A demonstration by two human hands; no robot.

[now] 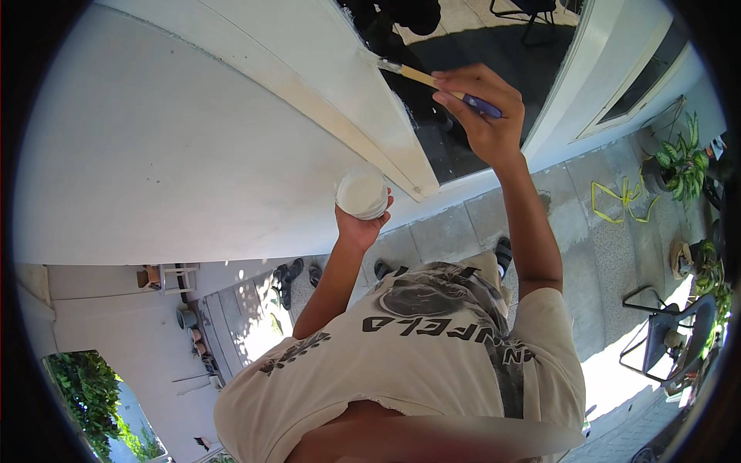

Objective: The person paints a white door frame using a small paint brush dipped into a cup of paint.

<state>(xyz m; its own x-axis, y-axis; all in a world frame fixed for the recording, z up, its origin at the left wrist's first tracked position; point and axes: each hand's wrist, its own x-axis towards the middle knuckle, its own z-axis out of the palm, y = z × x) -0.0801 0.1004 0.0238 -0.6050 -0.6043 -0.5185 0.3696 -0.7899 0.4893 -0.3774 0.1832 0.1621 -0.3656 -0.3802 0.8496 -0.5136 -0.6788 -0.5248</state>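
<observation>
Along the pale frame (pixel 347 85): we work at its inner edge, beside the dark glass (pixel 532 62), left of the right grip.
Coat on the frame: we judge the work partway along; much of the face looks white, while a cream band (pixel 309 108) farther left of that grip looks different. Whether it lacks paint, we cannot tell. White smears line the glass edge, so that edge looks unfinished to us.
Paintbrush (pixel 424 79): it lies in our right grip, long axis slanting from upper left to lower right; bristles point away to the frame edge, the purple end back under the palm.
Right hand (pixel 494 133): our grip is narrow, thumb and fingers pinching the handle.
Left hand (pixel 358 231): below and left of the right grip, we hold a white tub (pixel 363 194).
</observation>
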